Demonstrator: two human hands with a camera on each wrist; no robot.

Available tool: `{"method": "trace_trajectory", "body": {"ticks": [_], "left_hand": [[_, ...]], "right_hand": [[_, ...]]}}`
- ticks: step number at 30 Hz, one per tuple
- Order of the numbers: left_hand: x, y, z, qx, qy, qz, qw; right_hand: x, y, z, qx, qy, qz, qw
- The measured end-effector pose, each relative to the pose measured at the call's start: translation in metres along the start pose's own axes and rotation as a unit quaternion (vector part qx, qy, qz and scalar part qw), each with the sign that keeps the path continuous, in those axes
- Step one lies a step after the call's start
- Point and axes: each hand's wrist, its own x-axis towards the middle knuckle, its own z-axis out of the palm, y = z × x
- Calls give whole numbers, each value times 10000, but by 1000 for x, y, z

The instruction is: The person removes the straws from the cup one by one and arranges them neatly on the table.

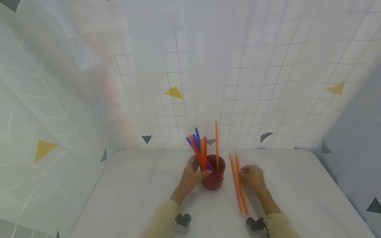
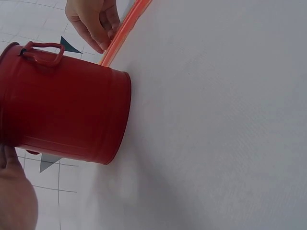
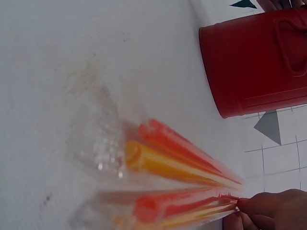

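A small red bucket (image 1: 213, 183) with side handles stands upright on the table, holding several red, orange, blue and purple straws (image 1: 205, 151) that lean left, and one upright orange straw (image 1: 217, 142). My left hand (image 1: 190, 175) grips the bucket near its rim on the left, thumb at the front beside the leaning straws. In the left wrist view the straws inside are out of sight. Right of the bucket, red and orange straws in clear plastic wrapping (image 3: 177, 201) lie on the table. My right hand (image 3: 273, 208) pinches some of these wrapped straws partway along.
The white table (image 1: 133, 191) has rounded far corners. Behind it hangs a pale gridded curtain (image 1: 208, 80) with yellow and grey shapes, and similar sheets close in both sides. Dark wrist cameras (image 1: 183, 220) sit near both cuffs.
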Motion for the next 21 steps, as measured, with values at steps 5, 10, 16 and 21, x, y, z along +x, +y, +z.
{"method": "trace_trajectory", "body": {"ticks": [5,10,16,21], "left_hand": [[0,0,-1,1,-28,-1,10000],[-1,-1,-2,-29,-54,102,9999],[-1,0,-1,-66,-70,61,9999],[0,-2,-1,-31,-49,22,10000]], "right_hand": [[-1,-5,-1,7,-155,174,9997],[-2,-3,-1,-83,-50,13,10000],[-2,-4,-2,-7,21,-14,10000],[-2,-13,-6,7,193,-228,9996]]}}
